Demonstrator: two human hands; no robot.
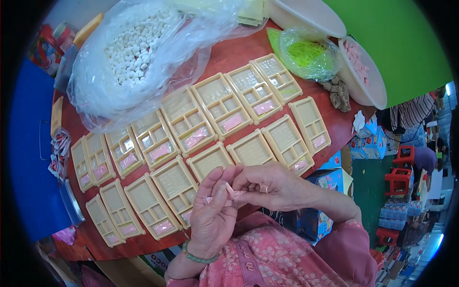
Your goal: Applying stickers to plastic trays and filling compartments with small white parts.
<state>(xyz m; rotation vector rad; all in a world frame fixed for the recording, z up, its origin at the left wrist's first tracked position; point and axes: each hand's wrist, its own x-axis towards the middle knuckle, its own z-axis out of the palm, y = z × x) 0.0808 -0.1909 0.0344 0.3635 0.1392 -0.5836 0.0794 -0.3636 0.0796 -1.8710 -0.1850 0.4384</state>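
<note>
My left hand (213, 217), with a green bead bracelet at the wrist, is closed around a small pink packet (233, 192). My right hand (275, 186) pinches the same packet from the other side, fingertips close to the left thumb. Just beyond my hands, several cream plastic trays (205, 160) with compartments lie in two rows. Many hold a flat pink packet (196, 137) in a lower compartment, some with yellow-green strands beside it. My hands partly hide the near-row trays beneath them.
A clear bag of white pellets (131, 52) covers the red table's (234, 48) far left. At the far right stand a bag of green shreds (306, 51), a bowl of pink pieces (361, 71) and a grey cloth (338, 93). Blue boxes (318, 210) stand beyond the right edge.
</note>
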